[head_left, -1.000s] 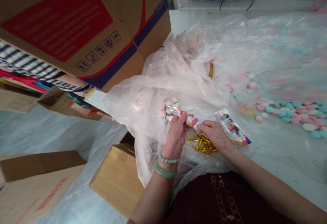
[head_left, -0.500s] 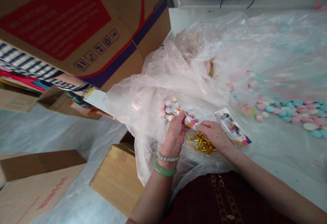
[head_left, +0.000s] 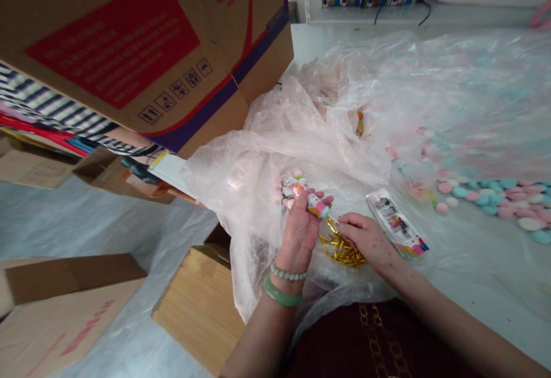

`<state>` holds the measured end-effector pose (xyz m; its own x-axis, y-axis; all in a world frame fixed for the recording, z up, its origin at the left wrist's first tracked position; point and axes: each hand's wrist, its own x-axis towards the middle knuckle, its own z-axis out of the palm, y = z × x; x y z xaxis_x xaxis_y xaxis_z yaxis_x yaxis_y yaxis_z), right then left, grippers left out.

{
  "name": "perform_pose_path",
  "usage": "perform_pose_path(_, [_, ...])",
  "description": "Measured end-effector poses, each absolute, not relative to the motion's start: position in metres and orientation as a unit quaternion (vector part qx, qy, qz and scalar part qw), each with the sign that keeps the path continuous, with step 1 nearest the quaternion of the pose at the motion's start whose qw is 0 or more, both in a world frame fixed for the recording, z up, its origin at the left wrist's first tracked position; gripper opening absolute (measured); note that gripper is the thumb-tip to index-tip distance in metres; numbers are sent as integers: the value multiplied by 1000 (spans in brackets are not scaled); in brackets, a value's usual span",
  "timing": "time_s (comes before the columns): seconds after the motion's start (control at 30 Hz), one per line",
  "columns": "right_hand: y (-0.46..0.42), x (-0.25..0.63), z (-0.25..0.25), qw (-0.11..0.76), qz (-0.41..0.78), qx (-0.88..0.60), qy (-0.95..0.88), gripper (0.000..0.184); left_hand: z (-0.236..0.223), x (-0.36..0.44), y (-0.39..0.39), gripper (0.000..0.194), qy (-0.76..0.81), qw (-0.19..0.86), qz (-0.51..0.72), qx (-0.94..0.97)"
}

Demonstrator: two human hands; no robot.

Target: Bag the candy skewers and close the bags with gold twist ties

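Crumpled clear plastic sheeting [head_left: 275, 137] covers the tabletop [head_left: 482, 274], and a cardboard box [head_left: 129, 50] overhangs it at 10 o'clock. A cellophane-wrapped candy bundle [head_left: 297, 194] is gripped in the closed left hand [head_left: 299, 234]. A gold twist tie [head_left: 331, 224] appears pinched by the nearly closed right hand [head_left: 365, 240], just beside the bundle. More gold ties [head_left: 342, 254] lie at 6 o'clock, a printed packet [head_left: 398, 223] at 3 o'clock, and pastel discs [head_left: 486, 200] farther out.

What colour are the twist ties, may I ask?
The twist ties are gold, best in the head view.
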<state>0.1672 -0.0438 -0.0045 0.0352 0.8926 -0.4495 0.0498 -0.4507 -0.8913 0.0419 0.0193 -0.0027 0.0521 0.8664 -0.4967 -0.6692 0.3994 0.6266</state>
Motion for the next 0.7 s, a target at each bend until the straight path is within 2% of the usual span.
perform_pose_path(0.1, [-45, 165, -5, 352, 566, -629, -400, 20, 1, 42, 18, 19, 438, 710, 538, 122])
perform_pose_path(0.37, [-28, 146, 0, 411, 548, -604, -408, 17, 8, 50, 12, 17, 424, 706, 544, 162])
perform_pose_path(0.53, [-42, 155, 2, 388, 569, -597, -411, 19, 17, 41, 9, 22, 419, 702, 547, 183])
perform_pose_path(0.7, [-42, 153, 10, 408, 503, -612, -455, 20, 21, 56, 2, 16, 422, 678, 564, 210])
